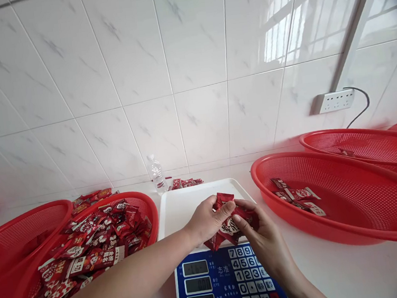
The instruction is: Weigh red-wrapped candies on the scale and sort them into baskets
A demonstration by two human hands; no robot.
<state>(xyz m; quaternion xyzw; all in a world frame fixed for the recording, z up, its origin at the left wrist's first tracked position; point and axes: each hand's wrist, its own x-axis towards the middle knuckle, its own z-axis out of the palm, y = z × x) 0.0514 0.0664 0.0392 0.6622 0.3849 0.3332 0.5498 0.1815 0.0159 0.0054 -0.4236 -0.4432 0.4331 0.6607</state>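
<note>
Both hands hold a bunch of red candy packets [228,226] over the white tray [186,203] of an electronic scale [226,282]. My left hand [206,220] grips the packets from the left, fingers curled round them. My right hand [256,228] pinches the same bunch from the right. The scale's blue front panel has three small displays and a number keypad, just below my hands.
A red mesh basket [138,199] at the left is heaped with red packets. Another red basket [351,198] at the right holds a few packets. More red baskets sit at the far left [17,232] and far right [370,146]. A water bottle [157,174] stands by the tiled wall.
</note>
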